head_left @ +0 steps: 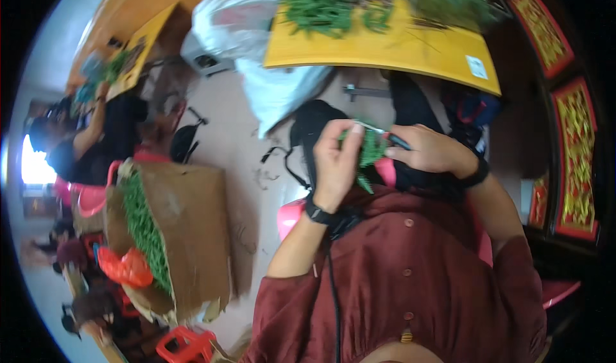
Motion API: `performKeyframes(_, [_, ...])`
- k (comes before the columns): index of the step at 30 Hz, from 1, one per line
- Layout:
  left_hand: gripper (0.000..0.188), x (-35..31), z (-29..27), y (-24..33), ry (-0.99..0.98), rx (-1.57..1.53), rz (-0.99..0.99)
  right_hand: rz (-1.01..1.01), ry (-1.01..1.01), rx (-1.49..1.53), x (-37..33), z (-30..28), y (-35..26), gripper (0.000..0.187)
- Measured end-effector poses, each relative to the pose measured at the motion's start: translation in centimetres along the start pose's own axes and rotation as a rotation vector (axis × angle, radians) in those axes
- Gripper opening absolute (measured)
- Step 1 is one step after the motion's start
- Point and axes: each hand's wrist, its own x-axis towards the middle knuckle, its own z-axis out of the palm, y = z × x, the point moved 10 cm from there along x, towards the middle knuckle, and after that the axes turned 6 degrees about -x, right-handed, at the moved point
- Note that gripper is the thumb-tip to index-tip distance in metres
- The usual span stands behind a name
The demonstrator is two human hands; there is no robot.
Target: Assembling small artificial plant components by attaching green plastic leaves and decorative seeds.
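Observation:
Over my lap, my left hand is closed on a green fern-like sprig, its leaves hanging between my two hands. Thumb and fingertips pinch near the top of the sprig. My right hand wraps round the black handle of a slim hand tool. A thin metal part of that tool reaches toward my left fingertips; its exact kind is too blurred to tell. Both wrists wear dark bands.
Ahead stands a yellow table with green sprigs and a clear bin. White plastic bags lie beside it. To my left is a cardboard box of greenery, with a red bag. Another person works at far left.

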Motion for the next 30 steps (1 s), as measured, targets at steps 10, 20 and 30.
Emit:
performKeyframes(10, [0.014,0.8,3.9,-1.1,-0.065,0.110,0.035,-0.001,0.035,-0.046,-1.3,-1.0,4.7,0.033])
performKeyframes(20, [0.010,-0.8,-3.3,3.2,0.039,0.149,0.130,-0.127,0.013,-0.014,1.8,1.1,-3.4,0.031])
performKeyframes(30, [0.013,-6.7,-10.0,11.0,0.010,0.129,0.326,0.138,-0.167,-0.104,1.1,6.1,-12.5,0.044])
